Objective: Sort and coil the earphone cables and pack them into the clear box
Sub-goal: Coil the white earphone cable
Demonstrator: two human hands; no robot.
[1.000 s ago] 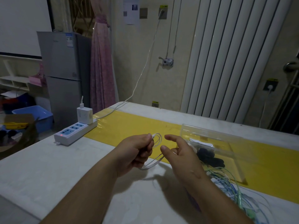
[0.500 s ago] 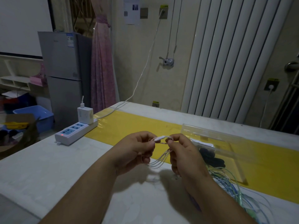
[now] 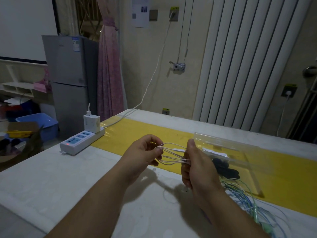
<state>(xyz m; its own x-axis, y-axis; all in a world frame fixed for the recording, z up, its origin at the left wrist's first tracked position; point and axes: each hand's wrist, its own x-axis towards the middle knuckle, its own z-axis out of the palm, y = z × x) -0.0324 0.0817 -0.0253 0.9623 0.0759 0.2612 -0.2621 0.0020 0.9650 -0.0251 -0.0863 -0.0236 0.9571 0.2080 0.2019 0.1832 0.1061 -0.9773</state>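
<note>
The left hand [image 3: 143, 156] and, at its 3 o'clock, the right hand [image 3: 197, 166] each pinch the looped white earphone cable [image 3: 171, 154] stretched between them, with the clear box [image 3: 228, 143] further toward 3 o'clock and the tangled cables [image 3: 247, 200] at 5 o'clock.

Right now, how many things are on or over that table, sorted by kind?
Clear box: 1
Power strip: 1
Charger on the strip: 1
White earphone cable, held between left hand and right hand: 1
Black bundle in the box: 1
White piece in the box: 1
Blue-green cable tangle: 1 heap, strands uncountable
Total: 7
</note>
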